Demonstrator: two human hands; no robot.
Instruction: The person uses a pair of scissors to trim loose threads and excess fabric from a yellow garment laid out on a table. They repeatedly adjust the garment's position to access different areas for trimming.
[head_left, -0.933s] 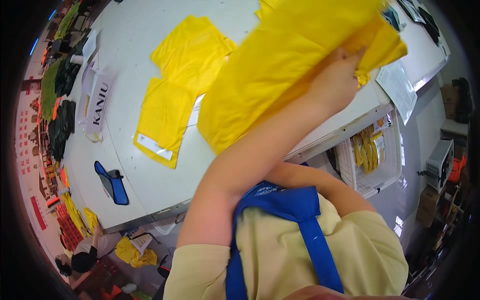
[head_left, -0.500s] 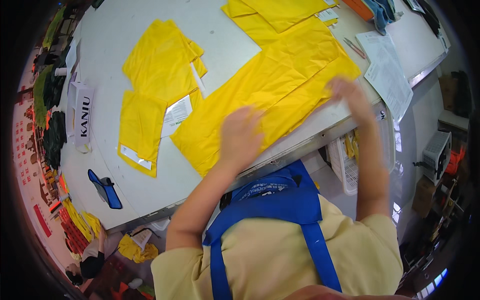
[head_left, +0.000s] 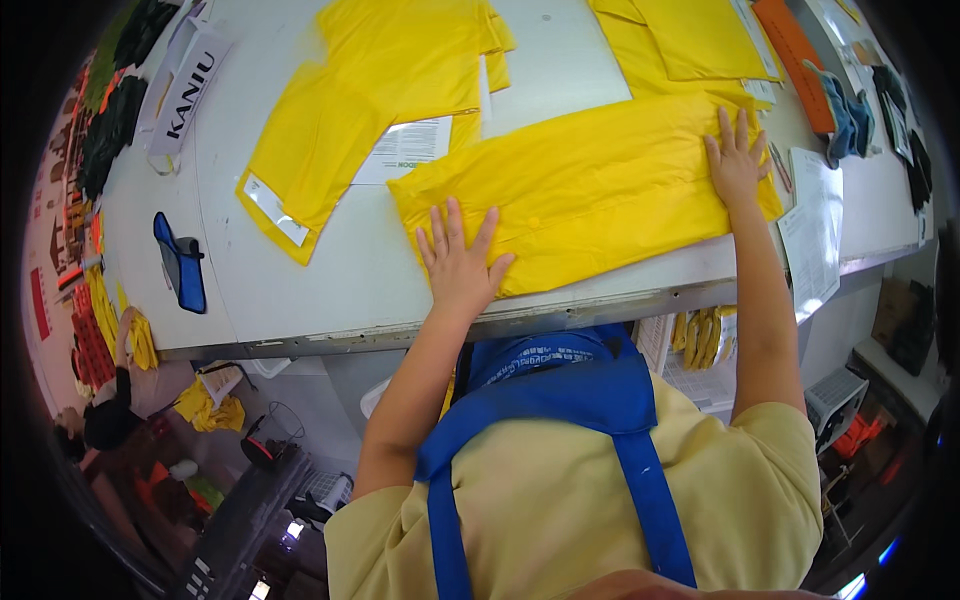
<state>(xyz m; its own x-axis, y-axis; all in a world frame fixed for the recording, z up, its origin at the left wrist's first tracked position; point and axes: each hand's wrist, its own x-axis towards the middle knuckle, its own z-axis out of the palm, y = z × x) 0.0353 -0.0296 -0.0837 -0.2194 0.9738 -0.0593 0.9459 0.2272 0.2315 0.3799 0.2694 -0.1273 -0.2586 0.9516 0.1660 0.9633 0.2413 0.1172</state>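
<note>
A long, thin yellow folded garment (head_left: 600, 185) lies flat along the near edge of the white table. My left hand (head_left: 463, 262) rests on its left end, palm down with the fingers spread. On its right end lies my right hand (head_left: 737, 165), the fingers also stretched out and apart. Neither hand grips anything. Small creases run across the yellow cloth between the two hands. More yellow folded pieces (head_left: 405, 60) lie beyond and to the left, over a printed paper sheet (head_left: 405, 148).
Another yellow folded stack (head_left: 700, 45) sits at the far right, by an orange box (head_left: 793, 60). Printed sheets (head_left: 812, 225) hang over the right edge near snips (head_left: 781, 168). A blue-edged pouch (head_left: 182, 265) and a white box (head_left: 185, 90) are at left. Under the table is a white basket (head_left: 700, 382).
Both hands were blurred in motion and now lie flat on the garment. The garment runs more level along the table edge. The whole view has turned.
</note>
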